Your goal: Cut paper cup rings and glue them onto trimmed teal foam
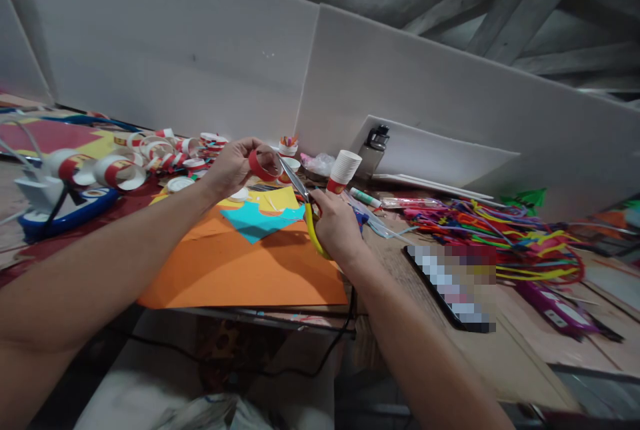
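Note:
My left hand (231, 167) pinches a red paper ring (261, 167), a strip cut from a cup, above the table. My right hand (336, 225) grips yellow-handled scissors (305, 207), and the blades reach up to the ring. Under both hands lie an orange paper sheet (240, 270), a yellow sheet (273, 200) and a light-blue cut piece (257, 220). A whole red-and-white paper cup (343, 172) stands just behind my right hand.
A heap of cut cup rings (165, 153) lies at the back left, next to a blue-and-white object (55, 207). A dark bottle (373, 150), a marker (365, 198), tangled coloured strips (515, 237) and a phone (453, 280) sit at right. White boards wall the back.

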A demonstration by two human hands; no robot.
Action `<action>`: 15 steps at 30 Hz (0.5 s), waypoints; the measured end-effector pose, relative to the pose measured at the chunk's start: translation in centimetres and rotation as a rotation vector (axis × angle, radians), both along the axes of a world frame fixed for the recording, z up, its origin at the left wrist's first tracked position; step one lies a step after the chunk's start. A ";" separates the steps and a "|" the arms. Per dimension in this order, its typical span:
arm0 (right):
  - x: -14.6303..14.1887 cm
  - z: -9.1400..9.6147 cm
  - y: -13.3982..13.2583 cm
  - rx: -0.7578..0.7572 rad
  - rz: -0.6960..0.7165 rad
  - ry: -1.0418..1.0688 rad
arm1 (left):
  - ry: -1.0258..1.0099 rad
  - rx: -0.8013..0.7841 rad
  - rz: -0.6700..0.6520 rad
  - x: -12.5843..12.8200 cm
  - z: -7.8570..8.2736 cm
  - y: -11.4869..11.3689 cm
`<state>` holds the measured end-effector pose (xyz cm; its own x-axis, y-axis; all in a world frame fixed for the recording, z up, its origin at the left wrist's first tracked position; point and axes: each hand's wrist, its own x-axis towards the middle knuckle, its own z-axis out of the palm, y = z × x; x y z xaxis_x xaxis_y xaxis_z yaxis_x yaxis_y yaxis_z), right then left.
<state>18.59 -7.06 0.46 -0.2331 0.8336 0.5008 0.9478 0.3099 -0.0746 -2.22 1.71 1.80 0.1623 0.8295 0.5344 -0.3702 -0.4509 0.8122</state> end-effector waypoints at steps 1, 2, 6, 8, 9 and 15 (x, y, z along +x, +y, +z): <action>-0.1 0.1 -0.1 -0.006 -0.009 -0.008 | 0.000 0.003 0.000 0.0 0.0 0.0; -0.1 0.1 -0.2 -0.010 -0.023 -0.019 | 0.009 0.003 -0.011 0.0 0.0 -0.1; -0.4 0.3 -0.5 -0.011 -0.076 -0.060 | 0.049 -0.039 -0.079 0.2 0.1 -0.6; -0.4 0.3 -0.5 -0.011 -0.072 -0.069 | 0.055 -0.056 -0.107 0.3 0.1 -0.9; -0.4 0.3 -0.5 -0.012 -0.067 -0.072 | 0.060 -0.058 -0.116 0.3 0.2 -1.0; -0.2 0.2 -0.3 -0.013 -0.033 -0.056 | 0.117 -0.045 -0.123 0.1 0.3 -0.9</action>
